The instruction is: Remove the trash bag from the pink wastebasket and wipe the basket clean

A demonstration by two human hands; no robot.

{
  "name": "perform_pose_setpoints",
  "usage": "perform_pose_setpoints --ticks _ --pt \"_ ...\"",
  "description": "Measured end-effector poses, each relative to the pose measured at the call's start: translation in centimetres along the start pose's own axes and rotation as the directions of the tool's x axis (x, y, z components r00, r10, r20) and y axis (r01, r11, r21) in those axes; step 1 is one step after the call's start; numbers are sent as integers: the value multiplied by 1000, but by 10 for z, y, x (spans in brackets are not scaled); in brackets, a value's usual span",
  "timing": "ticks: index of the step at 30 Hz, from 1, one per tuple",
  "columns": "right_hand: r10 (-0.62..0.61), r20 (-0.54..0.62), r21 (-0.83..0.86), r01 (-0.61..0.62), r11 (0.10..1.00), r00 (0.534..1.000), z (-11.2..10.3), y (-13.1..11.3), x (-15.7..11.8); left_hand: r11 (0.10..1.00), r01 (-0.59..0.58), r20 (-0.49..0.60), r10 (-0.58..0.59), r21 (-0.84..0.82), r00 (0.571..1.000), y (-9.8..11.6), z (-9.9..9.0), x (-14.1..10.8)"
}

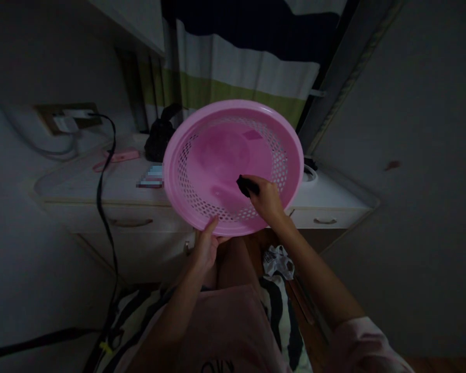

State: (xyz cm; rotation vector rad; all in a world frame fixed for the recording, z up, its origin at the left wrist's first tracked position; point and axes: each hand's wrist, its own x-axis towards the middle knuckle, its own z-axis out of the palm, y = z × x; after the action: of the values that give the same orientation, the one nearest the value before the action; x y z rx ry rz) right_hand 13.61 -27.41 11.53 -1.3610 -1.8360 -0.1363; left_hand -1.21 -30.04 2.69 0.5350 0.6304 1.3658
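Two hands worked one big pink basket (pixel 217 155), tilted up on edge in front of the white counter (pixel 101 186) and facing the person. The left hand (pixel 206 246) pinched the lower rim, thumb over the edge, while the right hand (pixel 267 199) was curled tight around a small dark cloth (pixel 247 185) pressed against the inside near the perforated wall. Best bet, I'd say: a steady rim grip and firm, overlapping strokes into those holes.

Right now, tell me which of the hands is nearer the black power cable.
Left. The left hand grips the pink basket's lower rim, nearer the black cable. The right hand is inside the basket, farther away.
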Motion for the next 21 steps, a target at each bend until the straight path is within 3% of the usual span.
perform_pose_setpoints --ticks 3,8,12,16,21 --pt "-13 154 -45 21 999 988 23 1 29 998 67 68 -67 -8 995 -1 -1 -1" --pt "-46 414 -114 102 988 909 58 12 74 996 91 144 -91 2 985 -4 5 1" --pt "54 458 -214 51 976 887 79 32 101 997 79 142 -78 -3 987 -3 14 7" --pt "162 469 -303 -14 953 868 100 54 114 995 104 69 -104 -2 992 -3 21 15" --pt "120 479 -270 15 963 870 121 69 116 988 151 -42 -151 12 988 -6 26 25"
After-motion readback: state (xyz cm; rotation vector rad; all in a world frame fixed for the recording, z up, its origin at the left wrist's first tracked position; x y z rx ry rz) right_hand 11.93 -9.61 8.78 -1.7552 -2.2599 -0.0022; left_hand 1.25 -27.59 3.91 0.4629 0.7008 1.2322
